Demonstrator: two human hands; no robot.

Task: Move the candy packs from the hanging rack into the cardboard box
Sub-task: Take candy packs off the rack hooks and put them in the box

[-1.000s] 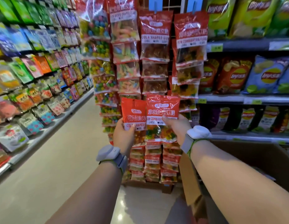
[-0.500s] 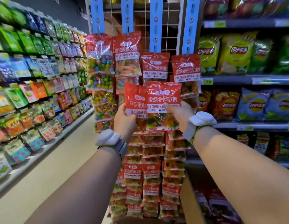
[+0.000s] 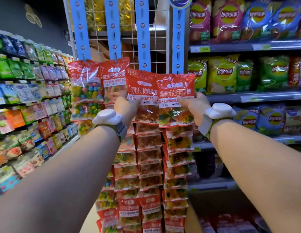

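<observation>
My left hand [image 3: 126, 107] grips a red cola-shaped gummy pack [image 3: 143, 91] by its left side. Beside it, my right hand [image 3: 194, 107] grips a red fun-combination gummy pack [image 3: 175, 98] by its right side. Both packs are held up side by side in front of the hanging rack [image 3: 143, 39], at the height of its blue clip strips. Two more red candy packs [image 3: 99, 78] hang at the tops of the left strips. Columns of further packs [image 3: 149, 165] hang lower on the rack. The cardboard box is out of view.
Shelves of crisp bags [image 3: 230, 73] fill the right side. Small snack packs [image 3: 28, 98] line the shelves on the left along the aisle. White wire mesh backs the rack, with yellow bags [image 3: 95, 12] behind it up top.
Both hands have risen with their packs from the rack's lower part to near the top of the strips. The view has tilted upward, and the cardboard box has dropped out of sight.
</observation>
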